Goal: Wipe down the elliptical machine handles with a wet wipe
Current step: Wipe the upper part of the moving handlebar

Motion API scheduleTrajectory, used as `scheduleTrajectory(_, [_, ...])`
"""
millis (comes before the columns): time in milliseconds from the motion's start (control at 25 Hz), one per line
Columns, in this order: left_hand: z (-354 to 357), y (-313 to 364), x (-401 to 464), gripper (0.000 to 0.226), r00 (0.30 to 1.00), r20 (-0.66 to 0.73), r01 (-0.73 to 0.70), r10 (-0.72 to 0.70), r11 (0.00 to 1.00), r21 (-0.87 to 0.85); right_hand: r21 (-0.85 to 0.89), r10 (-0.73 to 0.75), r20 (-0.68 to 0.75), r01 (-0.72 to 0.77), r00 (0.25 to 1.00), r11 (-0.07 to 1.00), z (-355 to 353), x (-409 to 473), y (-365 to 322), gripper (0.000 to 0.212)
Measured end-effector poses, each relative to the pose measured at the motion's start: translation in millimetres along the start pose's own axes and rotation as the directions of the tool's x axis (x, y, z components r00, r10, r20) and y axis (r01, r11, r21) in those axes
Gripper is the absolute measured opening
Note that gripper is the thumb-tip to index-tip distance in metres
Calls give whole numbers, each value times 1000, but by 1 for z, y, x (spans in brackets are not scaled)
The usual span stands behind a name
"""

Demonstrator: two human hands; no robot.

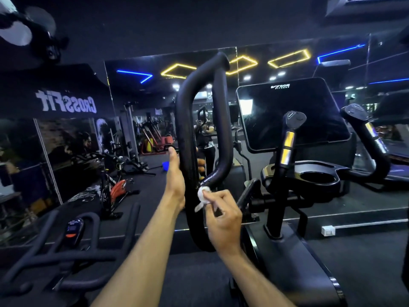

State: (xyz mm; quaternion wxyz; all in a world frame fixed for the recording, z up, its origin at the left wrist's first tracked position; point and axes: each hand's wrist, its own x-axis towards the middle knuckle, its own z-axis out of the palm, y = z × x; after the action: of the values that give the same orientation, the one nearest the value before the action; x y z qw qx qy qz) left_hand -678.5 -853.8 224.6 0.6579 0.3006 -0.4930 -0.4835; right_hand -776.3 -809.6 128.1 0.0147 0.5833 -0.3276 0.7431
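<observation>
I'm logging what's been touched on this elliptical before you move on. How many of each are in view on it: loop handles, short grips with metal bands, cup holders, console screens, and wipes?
Loop handles: 1, gripped by the left hand
Short grips with metal bands: 2
Cup holders: 1
Console screens: 1
Wipes: 1, pinched in the right hand
Total: 6
</observation>
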Motion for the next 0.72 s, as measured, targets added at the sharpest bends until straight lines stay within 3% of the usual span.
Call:
scheduleTrajectory(80, [-5,-16,-12,85,998,-15,64,-64,998,-25,-37,-63,36,64,997,997,-16,17,-6,27])
scheduleTrajectory(160, [-13,-31,-21,89,994,9,110,-110,994,23,-182,-178,32,181,984,966,-35,62,-4,22])
scheduleTrajectory(280, [-18,-47,-36,90,993,7,118,-119,991,70,-392,-316,220,380,923,838,-46,118,6,22])
scheduleTrajectory(440, [-21,-60,-34,96,996,-55,69,-67,997,39,-424,-397,401,551,826,719,-32,94,17,16])
scheduleTrajectory(560, [-24,-67,-28,102,993,-106,58,-54,997,42,-403,-363,391,512,846,759,-15,58,11,19])
scheduleTrajectory(640, [-26,-69,-25,111,977,-205,85,-63,992,98,-346,-260,363,389,895,854,0,35,1,23])
scheduleTrajectory(720, [-24,-68,-28,115,969,-233,115,-84,986,119,-184,-133,354,208,926,961,-2,31,-8,22])
